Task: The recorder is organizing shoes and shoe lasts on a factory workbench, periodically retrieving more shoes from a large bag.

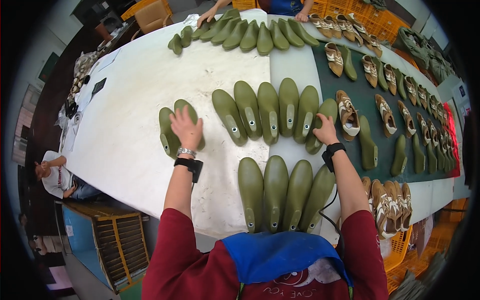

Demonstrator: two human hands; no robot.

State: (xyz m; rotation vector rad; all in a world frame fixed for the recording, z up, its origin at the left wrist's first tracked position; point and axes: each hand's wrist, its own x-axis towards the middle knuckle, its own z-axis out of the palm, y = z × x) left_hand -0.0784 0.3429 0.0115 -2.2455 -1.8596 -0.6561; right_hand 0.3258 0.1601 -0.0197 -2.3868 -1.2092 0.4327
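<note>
Over a pair of green shoe lasts [167,131] on the white table, my left hand [187,128] is open with its fingers spread. It covers much of the right one of that pair, and I cannot tell whether it touches. To the right, my right hand [325,131] has its fingers closed round another green last [328,107], the rightmost of the middle row. The other lasts of this row [268,107] lie side by side between my hands, toes pointing away. Closer to me lies a row of more green lasts [275,187], partly hidden by my blue apron.
Brown-and-white sneakers [347,112] and further lasts [367,145] stand in rows on a dark green conveyor belt [345,165] at right. Across the white table [120,125], a co-worker's hand [206,18] touches the far row of lasts [248,36]. Another person sits at left, beside a crate [120,245].
</note>
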